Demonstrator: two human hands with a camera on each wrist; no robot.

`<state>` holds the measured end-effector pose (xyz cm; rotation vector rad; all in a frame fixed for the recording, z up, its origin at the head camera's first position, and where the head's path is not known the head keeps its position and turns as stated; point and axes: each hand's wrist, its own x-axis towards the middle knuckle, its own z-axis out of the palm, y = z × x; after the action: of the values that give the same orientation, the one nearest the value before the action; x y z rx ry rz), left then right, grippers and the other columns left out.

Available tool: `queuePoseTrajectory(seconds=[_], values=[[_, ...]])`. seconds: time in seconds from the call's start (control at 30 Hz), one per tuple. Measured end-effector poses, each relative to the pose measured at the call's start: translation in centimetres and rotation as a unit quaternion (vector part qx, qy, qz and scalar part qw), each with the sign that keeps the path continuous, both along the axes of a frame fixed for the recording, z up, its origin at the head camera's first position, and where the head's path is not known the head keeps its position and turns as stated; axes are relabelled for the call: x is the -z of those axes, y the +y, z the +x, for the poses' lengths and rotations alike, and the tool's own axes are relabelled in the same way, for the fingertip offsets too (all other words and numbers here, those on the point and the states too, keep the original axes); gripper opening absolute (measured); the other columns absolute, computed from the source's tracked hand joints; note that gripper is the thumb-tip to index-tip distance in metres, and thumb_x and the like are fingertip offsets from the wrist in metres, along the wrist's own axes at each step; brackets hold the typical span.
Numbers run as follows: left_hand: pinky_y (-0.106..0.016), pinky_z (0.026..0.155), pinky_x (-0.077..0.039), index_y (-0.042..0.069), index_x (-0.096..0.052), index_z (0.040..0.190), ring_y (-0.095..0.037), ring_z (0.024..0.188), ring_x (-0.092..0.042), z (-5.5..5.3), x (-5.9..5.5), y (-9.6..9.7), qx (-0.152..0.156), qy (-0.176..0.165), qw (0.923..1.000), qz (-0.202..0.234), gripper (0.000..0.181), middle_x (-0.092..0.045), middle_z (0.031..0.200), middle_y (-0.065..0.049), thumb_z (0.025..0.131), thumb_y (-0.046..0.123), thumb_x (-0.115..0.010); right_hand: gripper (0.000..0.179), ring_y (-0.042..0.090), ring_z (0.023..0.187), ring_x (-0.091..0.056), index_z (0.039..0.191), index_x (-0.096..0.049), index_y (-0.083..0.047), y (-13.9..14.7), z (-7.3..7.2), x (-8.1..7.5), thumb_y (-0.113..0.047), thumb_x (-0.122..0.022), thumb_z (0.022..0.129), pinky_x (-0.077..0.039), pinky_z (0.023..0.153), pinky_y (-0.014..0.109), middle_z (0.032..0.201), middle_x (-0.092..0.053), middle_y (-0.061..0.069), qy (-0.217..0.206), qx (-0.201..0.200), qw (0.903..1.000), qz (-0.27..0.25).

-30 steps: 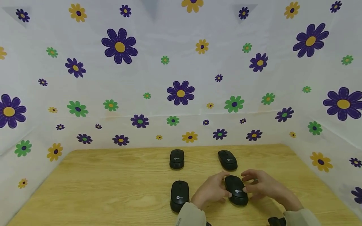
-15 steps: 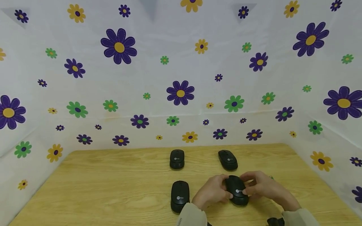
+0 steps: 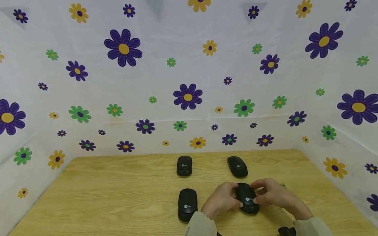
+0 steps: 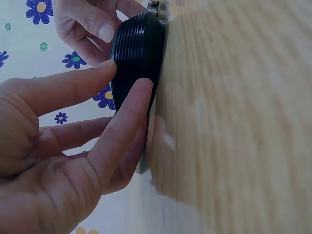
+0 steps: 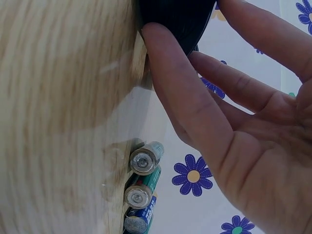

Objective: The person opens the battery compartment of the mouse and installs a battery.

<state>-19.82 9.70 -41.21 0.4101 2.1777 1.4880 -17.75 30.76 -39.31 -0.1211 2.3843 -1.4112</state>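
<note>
A black computer mouse [image 3: 245, 193] lies on the wooden table at the right front, between both hands. My left hand [image 3: 223, 198] holds its left side with thumb and fingertips. From the right, my right hand [image 3: 273, 195] grips it with thumb and index finger. Ridges run across one end of the mouse [image 4: 136, 46] in the left wrist view, where fingers of the left hand [image 4: 68, 136] touch its edge. In the right wrist view, the right hand's fingertips [image 5: 158, 34] meet the dark mouse shell [image 5: 178, 17]. Its underside is hidden.
Three other black mice stand on the table: one at front centre [image 3: 187, 201], one at back centre [image 3: 184, 165], one at back right [image 3: 237, 166]. Several batteries [image 5: 145, 185] lie side by side near my right hand. Flowered white cloth [image 3: 165, 78] encloses the table [image 3: 118, 190].
The right hand's fingers have drawn in against the mouse's right side. A bit of green battery now shows behind that hand. The other mice have not moved.
</note>
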Motion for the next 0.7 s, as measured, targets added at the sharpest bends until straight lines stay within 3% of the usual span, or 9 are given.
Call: queuePoseTrajectory(seconds=[0.27, 0.7], values=[[-0.023, 0.058, -0.036, -0.003, -0.062, 0.133, -0.015, 0.069, -0.048, -0.06, -0.02, 0.25, -0.005, 0.009, 0.9998, -0.017, 0.060, -0.055, 0.080, -0.003, 0.076, -0.012, -0.079, 0.053, 0.030, 0.098, -0.066, 0.129, -0.047, 0.026, -0.15, 0.02, 0.06, 0.003, -0.068, 0.085, -0.062, 0.078, 0.043, 0.113, -0.065, 0.025, -0.004, 0.005, 1.0000, -0.002], [-0.024, 0.059, -0.038, -0.003, -0.063, 0.132, -0.015, 0.073, -0.050, -0.12, -0.11, 0.25, -0.006, 0.016, 0.9998, -0.011, 0.060, -0.057, 0.084, -0.003, 0.075, -0.012, -0.080, 0.053, 0.040, 0.108, -0.065, 0.128, -0.053, 0.022, -0.27, -0.04, -0.15, 0.002, -0.073, 0.083, -0.062, 0.079, 0.044, 0.128, -0.057, 0.036, 0.005, 0.017, 0.9996, 0.024]])
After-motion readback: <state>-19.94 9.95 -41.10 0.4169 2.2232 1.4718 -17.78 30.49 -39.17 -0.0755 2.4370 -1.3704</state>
